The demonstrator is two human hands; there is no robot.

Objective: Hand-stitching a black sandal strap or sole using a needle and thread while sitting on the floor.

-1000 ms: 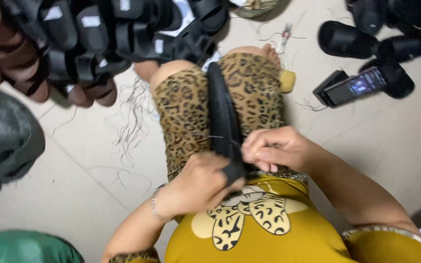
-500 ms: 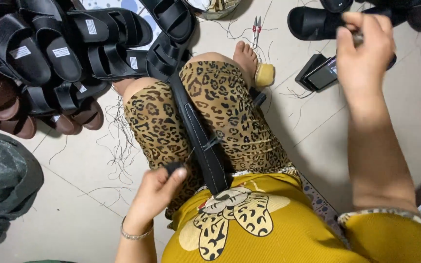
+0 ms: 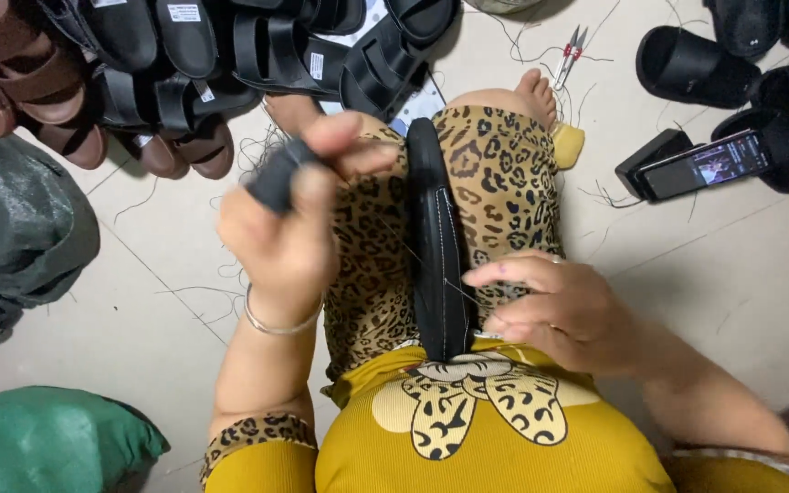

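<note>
We sit on the tiled floor (image 3: 741,283) with a black sandal sole (image 3: 438,265) clamped edge-up between our knees, which leaves both hands free for the stitching along its edge. Our left hand (image 3: 289,228) is raised above the lap, its grip pinched shut on a small dark tool (image 3: 276,178), probably the handle of a needle or awl; a thin thread (image 3: 413,256) runs taut from it down to the sole, so the lifted arm seems to be drawing a stitch tight. Our right hand (image 3: 559,310) rests against the sole's right side near its lower end, fingers pressed together on the edge where the thread enters, apparently steadying the seam; whether they pinch the thread itself we cannot tell. Finished black and brown sandals (image 3: 184,64) lie heaped at the upper left, within reach of the lap. More black sandals (image 3: 741,64) sit at the upper right, beside a phone (image 3: 700,166) propped with its screen facing us. Small scissors (image 3: 570,47) lie among loose thread ends beyond our bare foot (image 3: 531,96). A green sack (image 3: 47,443) slumps at the lower left.
</note>
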